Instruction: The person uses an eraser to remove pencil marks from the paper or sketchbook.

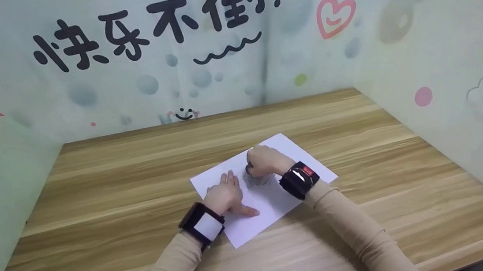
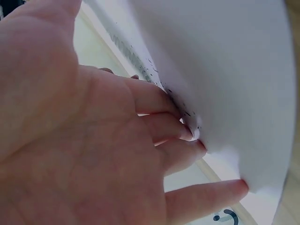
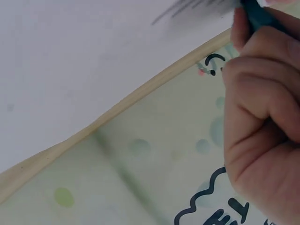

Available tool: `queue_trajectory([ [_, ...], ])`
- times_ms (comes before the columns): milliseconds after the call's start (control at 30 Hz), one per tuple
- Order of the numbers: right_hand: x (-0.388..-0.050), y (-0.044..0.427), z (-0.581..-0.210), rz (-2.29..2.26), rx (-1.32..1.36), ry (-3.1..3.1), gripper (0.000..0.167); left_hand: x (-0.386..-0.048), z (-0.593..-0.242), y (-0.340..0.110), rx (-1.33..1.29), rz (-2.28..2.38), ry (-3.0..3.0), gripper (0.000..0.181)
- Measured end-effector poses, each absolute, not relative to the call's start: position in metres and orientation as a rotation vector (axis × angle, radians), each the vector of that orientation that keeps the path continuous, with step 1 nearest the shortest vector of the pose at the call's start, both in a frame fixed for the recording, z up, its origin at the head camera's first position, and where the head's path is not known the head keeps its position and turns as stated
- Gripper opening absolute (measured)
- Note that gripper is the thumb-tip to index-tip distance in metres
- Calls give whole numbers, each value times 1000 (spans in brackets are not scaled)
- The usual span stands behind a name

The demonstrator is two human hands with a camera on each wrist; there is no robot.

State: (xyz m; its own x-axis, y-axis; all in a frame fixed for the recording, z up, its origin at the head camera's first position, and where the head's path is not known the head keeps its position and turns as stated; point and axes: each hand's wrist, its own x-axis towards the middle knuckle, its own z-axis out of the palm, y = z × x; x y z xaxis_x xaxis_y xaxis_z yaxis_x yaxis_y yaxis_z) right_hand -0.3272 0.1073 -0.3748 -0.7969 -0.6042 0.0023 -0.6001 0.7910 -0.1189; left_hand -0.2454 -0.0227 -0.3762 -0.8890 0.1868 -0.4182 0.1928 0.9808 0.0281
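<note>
Paper [image 1: 270, 201], white, lies at an angle mid-surface, both hands on it. Grey scribble [image 1: 261, 180] sits nr its middle, partly under the R hand [image 1: 267, 159]; the R wrist view has dark strokes at its top edge. R hand is curled, pinching a dark teal item [image 3: 261, 18] btwn fingers; most of it is hidden & cut off by frame, so can't tell what it is. L hand [image 1: 226, 196] is spread, thumb out to the side, fingertips pressing on the paper. Black specks [image 2: 187, 113] lie by the L fingertips, too small to ID.

Both wrists wear black units: L unit [image 1: 202, 224] w/ white panel, R unit [image 1: 300, 180] w/ red label, text too small to read. Tan sleeves [image 1: 352, 226] run off the bottom edge.

Surface [image 1: 111, 210] is wood-grain. Behind it, wall [image 1: 228, 92] w/ black lettering [image 1: 177, 29], reads 快乐不倒!, top of the "!" & the star beside it cut off. Squiggle [image 1: 228, 51] below, pink heart [image 1: 333, 21] to the right, smiley [image 1: 184, 115] at surface edge. R wrist view gets only bits of the lettering, upside down.
</note>
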Motion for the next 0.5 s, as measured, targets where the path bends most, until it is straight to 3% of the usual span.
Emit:
queue_trajectory([
  [500, -325, 106, -370, -128, -964, 2835, 25, -246, -374, -24, 280, -13, 2682, 111],
])
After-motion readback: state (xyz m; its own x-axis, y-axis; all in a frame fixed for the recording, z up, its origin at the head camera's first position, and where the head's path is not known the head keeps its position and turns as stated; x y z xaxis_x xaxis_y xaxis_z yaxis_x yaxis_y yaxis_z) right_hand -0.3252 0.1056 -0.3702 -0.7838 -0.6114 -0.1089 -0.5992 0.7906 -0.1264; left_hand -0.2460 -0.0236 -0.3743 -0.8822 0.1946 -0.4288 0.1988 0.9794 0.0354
